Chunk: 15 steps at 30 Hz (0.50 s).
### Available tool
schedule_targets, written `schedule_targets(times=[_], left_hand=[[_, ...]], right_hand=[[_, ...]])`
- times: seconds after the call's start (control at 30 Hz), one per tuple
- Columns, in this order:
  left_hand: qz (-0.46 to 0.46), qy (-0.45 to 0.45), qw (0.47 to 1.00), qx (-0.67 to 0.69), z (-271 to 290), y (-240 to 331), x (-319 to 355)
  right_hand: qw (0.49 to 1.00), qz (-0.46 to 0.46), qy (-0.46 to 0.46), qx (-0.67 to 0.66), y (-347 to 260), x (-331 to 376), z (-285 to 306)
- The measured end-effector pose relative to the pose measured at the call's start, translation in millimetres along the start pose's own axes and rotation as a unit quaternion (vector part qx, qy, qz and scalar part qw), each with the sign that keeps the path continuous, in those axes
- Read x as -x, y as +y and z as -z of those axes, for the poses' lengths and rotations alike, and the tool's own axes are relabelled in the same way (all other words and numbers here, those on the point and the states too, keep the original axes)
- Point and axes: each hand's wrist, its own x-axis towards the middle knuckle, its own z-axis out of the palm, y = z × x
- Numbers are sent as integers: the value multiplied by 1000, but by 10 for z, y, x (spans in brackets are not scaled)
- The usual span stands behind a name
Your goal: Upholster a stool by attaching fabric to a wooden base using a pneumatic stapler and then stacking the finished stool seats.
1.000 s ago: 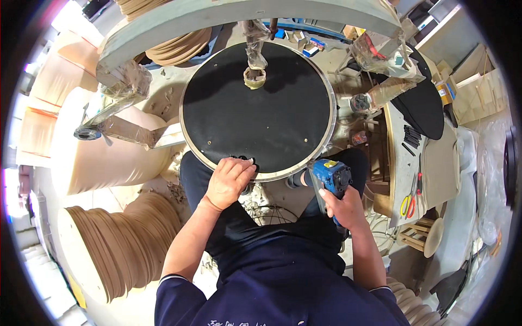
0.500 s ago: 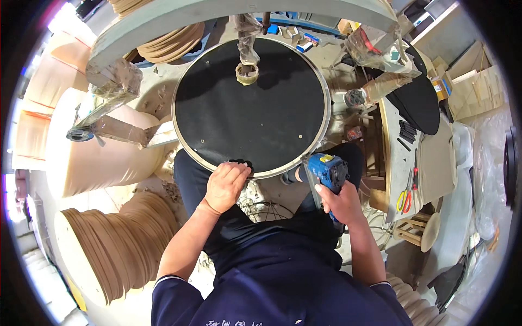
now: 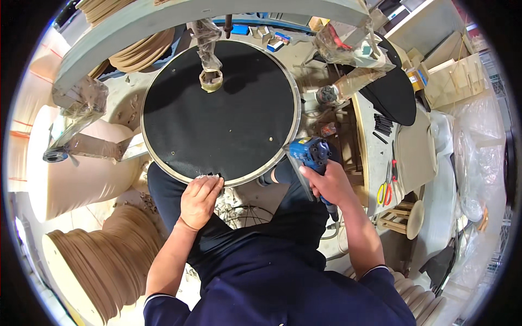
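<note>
A round panel covered in black fabric (image 3: 223,127), with a pale rim, lies in front of me over my knees. At its near edge my left hand (image 3: 200,198) is closed, its fingertips pressed on the rim. A small black piece (image 3: 218,177) shows at those fingertips, its shape mostly hidden. My right hand (image 3: 329,185) wraps round the handle of a blue staple gun (image 3: 310,152) with a silver magazine. The tool is upright beside the panel's near right edge; whether it touches the rim cannot be told.
Plastic-wrapped arms (image 3: 206,49) of a grey frame reach over and beside the panel. At right, a bench (image 3: 370,146) carries short black strips (image 3: 383,125) and scissors (image 3: 386,190). Stacked wooden boards (image 3: 103,261) stand at lower left, a wooden stool (image 3: 405,217) at right.
The view has shifted, so most of the scene sits further left in the picture. My left hand stays at the panel's near rim, and my right hand still grips the staple gun beside it.
</note>
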Motion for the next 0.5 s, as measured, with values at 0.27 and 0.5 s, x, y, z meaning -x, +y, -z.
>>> schedule_targets(times=[0.27, 0.5], left_hand=[[6, 7, 1000, -2, -42, 64, -42], [7, 8, 1000, -3, -82, 123, -80]], right_hand=[[999, -13, -36, 34, -47, -39, -142], [998, 7, -27, 60, -88, 20, -220]])
